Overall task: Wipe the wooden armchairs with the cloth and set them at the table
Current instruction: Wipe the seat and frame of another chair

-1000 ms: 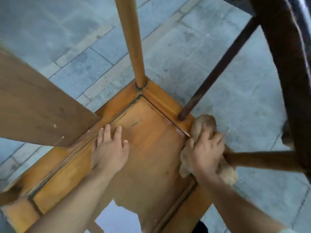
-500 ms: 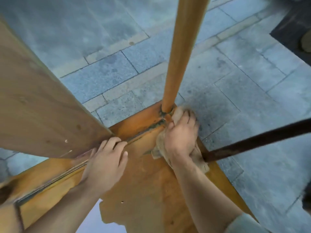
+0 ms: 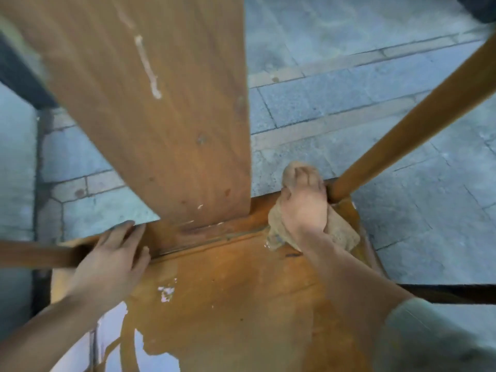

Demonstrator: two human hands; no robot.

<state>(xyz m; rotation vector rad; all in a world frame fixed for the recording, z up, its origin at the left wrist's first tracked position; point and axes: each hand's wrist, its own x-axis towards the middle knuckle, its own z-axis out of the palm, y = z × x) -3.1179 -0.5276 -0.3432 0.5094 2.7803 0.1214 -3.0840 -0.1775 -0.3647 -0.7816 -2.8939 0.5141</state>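
the right hand (image 3: 304,208) clutches a crumpled tan cloth (image 3: 341,232) at the far right corner of the worn, wet orange-brown armchair (image 3: 241,277) seat; the left hand (image 3: 112,256) rests flat, released, far left.

right hand (image 3: 304,210) presses cloth (image 3: 341,232) on armchair (image 3: 241,277) | left hand (image 3: 112,253) flat

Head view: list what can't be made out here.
- Armchair legs and backrest top: cut off by the frame edges.
- Cloth middle: hidden under the right hand.
- Seat rear corner: covered by cloth and hand.
- Left hand palm: pressed against the seat, unseen.
- Table: not in view.
- Backrest grain: blurred.
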